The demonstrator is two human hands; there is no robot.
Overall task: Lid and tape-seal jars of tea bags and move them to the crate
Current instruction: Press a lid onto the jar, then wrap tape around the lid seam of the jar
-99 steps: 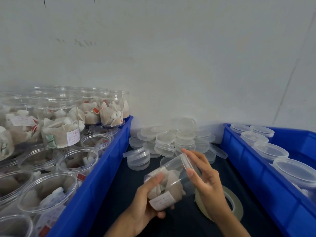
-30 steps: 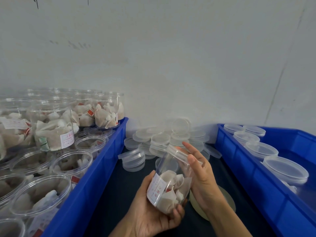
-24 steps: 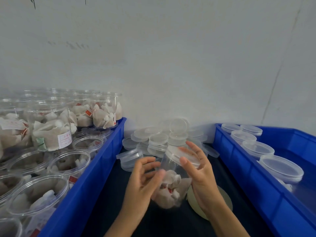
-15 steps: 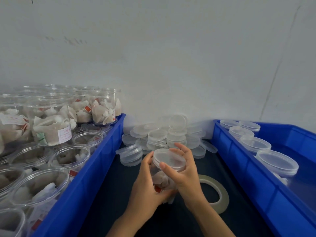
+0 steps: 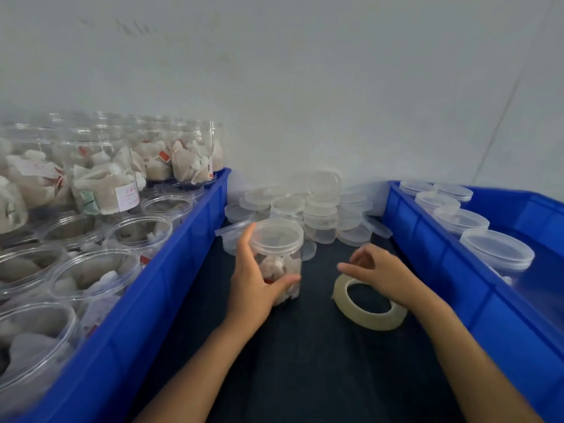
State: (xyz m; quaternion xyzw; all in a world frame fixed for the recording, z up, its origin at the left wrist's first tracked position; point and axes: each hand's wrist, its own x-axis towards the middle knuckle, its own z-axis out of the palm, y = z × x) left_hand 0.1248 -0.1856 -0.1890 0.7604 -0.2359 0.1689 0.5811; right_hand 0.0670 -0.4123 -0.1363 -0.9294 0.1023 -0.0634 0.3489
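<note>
your left hand (image 5: 254, 285) is wrapped around the jar (image 5: 279, 261), thumb across the near side and fingers round the left wall, so that one's gripped and standing upright on the dark desk (image 5: 305, 361) with its lid (image 5: 276, 235) already on. your right hand (image 5: 377, 270) is holding nothing, fingers loosely curled and hovering right above the far rim of the tape roll (image 5: 367, 303).

the thing that matters for the next bit, i'd say: the tape lies flat on the desk just right of the jar, directly under and slightly nearer you than your right hand, so it's a short drop down, not a reach. left hand is busy pinning the jar, so the right is the obvious one for it. can't see where the loose end of the tape is from here.

destination crate (image 5: 457, 288) with the sealed jars sits on the right, the unlidded stock crate (image 5: 171, 288) on the left.
</note>
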